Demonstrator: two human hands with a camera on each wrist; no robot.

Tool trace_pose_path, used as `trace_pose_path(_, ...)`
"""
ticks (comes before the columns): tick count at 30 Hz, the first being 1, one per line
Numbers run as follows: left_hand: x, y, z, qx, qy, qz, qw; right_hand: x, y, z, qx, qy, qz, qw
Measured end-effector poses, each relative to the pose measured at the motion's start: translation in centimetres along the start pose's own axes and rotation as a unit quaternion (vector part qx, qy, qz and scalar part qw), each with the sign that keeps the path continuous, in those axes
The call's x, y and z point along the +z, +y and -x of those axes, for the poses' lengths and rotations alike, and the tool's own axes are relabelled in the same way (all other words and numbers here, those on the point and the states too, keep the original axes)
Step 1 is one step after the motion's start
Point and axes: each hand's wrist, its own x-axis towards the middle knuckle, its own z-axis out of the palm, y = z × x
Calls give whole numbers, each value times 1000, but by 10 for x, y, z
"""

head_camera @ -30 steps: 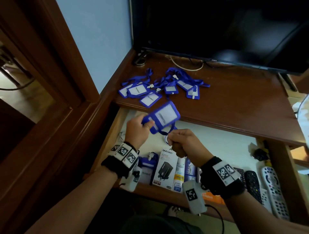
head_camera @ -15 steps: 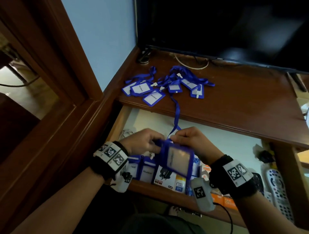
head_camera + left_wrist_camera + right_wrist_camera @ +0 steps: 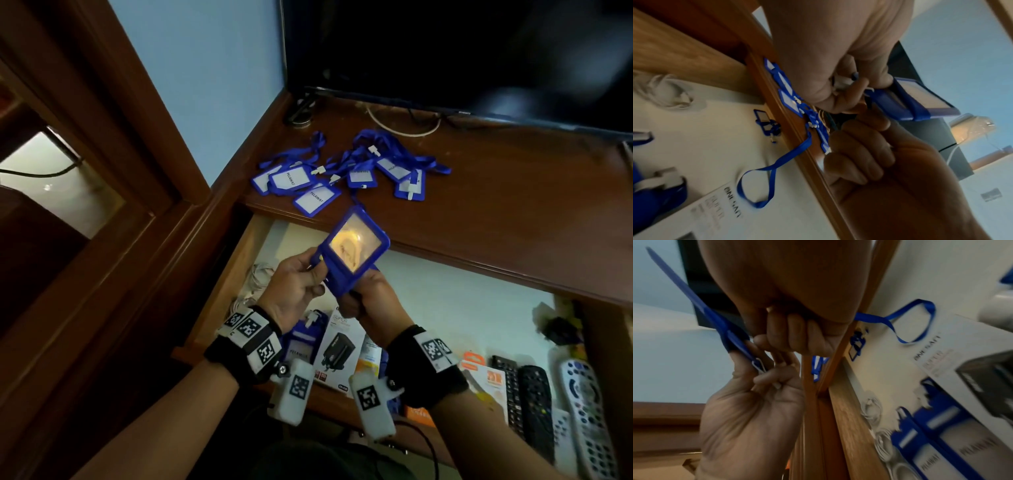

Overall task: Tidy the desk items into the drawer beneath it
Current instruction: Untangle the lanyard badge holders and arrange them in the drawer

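Note:
Both hands hold one blue badge holder (image 3: 352,251) tilted up over the open drawer (image 3: 219,308), its clear window catching a yellow glare. My left hand (image 3: 317,274) pinches its clip end (image 3: 849,84). My right hand (image 3: 356,301) is curled round its lower end and the blue lanyard (image 3: 910,321), which hangs beneath in a loop (image 3: 764,183). In the right wrist view the holder (image 3: 705,309) shows edge-on. A pile of several more blue badges and lanyards (image 3: 342,174) lies on the desk top (image 3: 513,212) just behind.
The drawer holds more blue badges (image 3: 301,342), a white charger box (image 3: 339,353), a coiled white cable (image 3: 257,281), orange packets (image 3: 486,380) and remote controls (image 3: 579,404) at the right. A dark TV screen (image 3: 445,51) stands at the back of the desk.
The badge holder has risen from low over the drawer's front and tipped its window upward. Both hands came up with it and kept their hold.

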Motion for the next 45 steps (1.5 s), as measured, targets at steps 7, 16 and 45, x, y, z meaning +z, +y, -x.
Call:
trace_pose_path(7, -11, -17, 2, -73, 61, -108, 990, -26, 23, -8, 79, -30, 90, 992)
trace_pose_path(16, -92, 30, -53, -136, -49, -510, 848, -24, -10, -76, 33, 110, 208, 971)
trace_pose_path(45, -137, -69, -92, -28, -378, -816, 436, -17, 30, -179, -49, 223, 741, 631)
